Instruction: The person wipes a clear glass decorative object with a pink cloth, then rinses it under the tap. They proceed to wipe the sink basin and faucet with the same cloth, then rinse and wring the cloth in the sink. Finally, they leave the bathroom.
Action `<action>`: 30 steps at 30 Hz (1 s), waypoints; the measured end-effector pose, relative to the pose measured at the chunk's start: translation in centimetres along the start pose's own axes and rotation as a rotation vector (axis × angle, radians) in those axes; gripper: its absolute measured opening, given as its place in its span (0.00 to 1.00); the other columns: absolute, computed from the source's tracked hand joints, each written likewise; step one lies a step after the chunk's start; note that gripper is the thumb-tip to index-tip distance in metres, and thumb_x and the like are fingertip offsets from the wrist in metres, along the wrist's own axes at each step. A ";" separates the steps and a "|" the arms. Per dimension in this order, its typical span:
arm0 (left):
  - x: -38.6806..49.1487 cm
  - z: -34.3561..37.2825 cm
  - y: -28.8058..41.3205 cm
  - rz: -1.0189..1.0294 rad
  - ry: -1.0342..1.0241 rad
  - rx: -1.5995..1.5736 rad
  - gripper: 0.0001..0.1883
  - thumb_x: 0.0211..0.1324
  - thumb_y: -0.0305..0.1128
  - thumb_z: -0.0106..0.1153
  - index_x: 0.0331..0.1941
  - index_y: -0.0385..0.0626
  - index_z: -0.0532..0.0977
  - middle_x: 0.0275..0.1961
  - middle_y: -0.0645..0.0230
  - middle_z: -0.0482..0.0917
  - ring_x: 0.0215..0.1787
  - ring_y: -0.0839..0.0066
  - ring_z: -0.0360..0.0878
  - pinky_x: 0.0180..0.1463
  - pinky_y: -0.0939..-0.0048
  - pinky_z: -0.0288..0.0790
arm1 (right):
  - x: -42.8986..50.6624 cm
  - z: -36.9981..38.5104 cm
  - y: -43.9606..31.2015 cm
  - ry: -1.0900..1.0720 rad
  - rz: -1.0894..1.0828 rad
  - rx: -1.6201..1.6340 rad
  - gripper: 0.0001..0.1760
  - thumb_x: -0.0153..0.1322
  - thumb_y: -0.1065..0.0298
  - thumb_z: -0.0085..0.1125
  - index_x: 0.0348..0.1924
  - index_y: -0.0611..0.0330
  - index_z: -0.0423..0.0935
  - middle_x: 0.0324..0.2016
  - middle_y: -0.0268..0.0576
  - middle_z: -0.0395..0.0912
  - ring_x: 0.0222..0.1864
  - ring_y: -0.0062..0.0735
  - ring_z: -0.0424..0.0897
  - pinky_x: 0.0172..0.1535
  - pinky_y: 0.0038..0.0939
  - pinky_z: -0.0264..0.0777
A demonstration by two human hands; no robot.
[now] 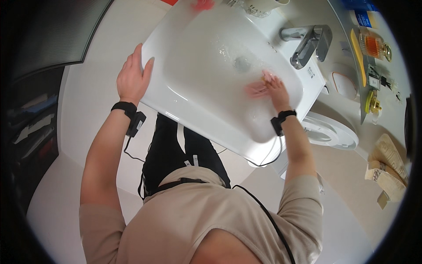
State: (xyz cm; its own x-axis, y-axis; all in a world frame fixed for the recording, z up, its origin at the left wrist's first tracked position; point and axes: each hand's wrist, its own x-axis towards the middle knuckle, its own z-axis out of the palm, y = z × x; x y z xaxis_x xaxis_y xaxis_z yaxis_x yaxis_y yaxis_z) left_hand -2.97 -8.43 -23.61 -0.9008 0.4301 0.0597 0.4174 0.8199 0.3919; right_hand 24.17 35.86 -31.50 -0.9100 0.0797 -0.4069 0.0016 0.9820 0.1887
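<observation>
A white washbasin (197, 66) lies before me, with water around its drain (242, 64). My left hand (133, 74) rests on the basin's left rim, thumb apart from the fingers, holding nothing. Inside the basin's right half, my right hand (278, 90) grips a pink cloth (257, 89), blurred and bunched against the basin's surface. Part of the cloth is hidden under the fingers. At the far left rim sits another red-pink item (201, 4), too blurred to name. A chrome faucet (306, 43) stands beyond my right hand, its spout over the basin.
A white cup (263, 6) stands on the back ledge. The shelf (346, 29) at right holds a yellow comb-like item (358, 57) and several bottles. A toilet (329, 132) is at right. Black cables hang from both wristbands, one (275, 158) crossing the basin's front corner.
</observation>
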 end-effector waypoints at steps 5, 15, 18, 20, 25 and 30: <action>0.0 0.0 0.1 -0.014 -0.015 0.031 0.28 0.66 0.48 0.52 0.65 0.49 0.64 0.49 0.60 0.79 0.47 0.59 0.79 0.46 0.60 0.75 | -3.4 -0.5 1.8 -0.111 0.024 -0.036 0.25 0.71 0.71 0.45 0.62 0.52 0.71 0.62 0.37 0.70 0.68 0.39 0.63 0.71 0.39 0.52; 0.0 0.3 -0.2 -0.012 -0.015 0.016 0.30 0.65 0.50 0.51 0.66 0.49 0.63 0.49 0.61 0.78 0.48 0.60 0.79 0.48 0.60 0.75 | -7.8 -2.8 -13.6 0.011 0.071 0.803 0.29 0.68 0.72 0.46 0.64 0.55 0.67 0.59 0.57 0.71 0.63 0.50 0.67 0.61 0.40 0.66; -0.1 0.4 -0.3 -0.017 -0.037 0.024 0.30 0.65 0.49 0.51 0.66 0.49 0.62 0.50 0.61 0.78 0.49 0.60 0.78 0.49 0.60 0.74 | -2.2 -5.6 -16.6 -0.383 0.228 0.912 0.28 0.71 0.67 0.42 0.66 0.55 0.63 0.55 0.64 0.72 0.54 0.61 0.74 0.56 0.48 0.69; -0.2 0.4 -0.3 -0.009 -0.029 0.004 0.30 0.65 0.49 0.51 0.67 0.49 0.62 0.50 0.61 0.78 0.49 0.59 0.78 0.50 0.60 0.74 | 0.6 -7.2 -18.1 -0.342 0.191 0.894 0.30 0.72 0.65 0.41 0.68 0.52 0.60 0.53 0.65 0.73 0.50 0.63 0.76 0.53 0.51 0.70; 0.0 0.5 -0.4 0.014 -0.008 -0.018 0.31 0.63 0.49 0.53 0.66 0.48 0.62 0.51 0.60 0.78 0.48 0.59 0.78 0.49 0.60 0.74 | 0.6 -9.8 -17.4 -0.366 0.127 0.943 0.25 0.74 0.59 0.42 0.65 0.47 0.59 0.48 0.63 0.77 0.45 0.66 0.78 0.49 0.54 0.71; -0.1 0.6 -0.6 0.004 -0.013 -0.036 0.32 0.63 0.49 0.53 0.66 0.46 0.63 0.51 0.60 0.78 0.48 0.59 0.78 0.49 0.60 0.73 | 5.6 -7.9 -21.1 -0.097 -0.032 0.757 0.25 0.74 0.52 0.47 0.62 0.50 0.64 0.55 0.65 0.72 0.58 0.73 0.67 0.58 0.62 0.61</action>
State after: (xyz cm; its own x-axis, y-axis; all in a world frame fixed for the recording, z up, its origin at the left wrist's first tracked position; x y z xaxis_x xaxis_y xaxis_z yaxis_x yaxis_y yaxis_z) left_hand -3.03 -8.75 -24.41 -0.8972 0.4388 0.0493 0.4166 0.8041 0.4241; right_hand 15.81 14.20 -30.73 -0.8738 0.0296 -0.4854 0.2918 0.8304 -0.4747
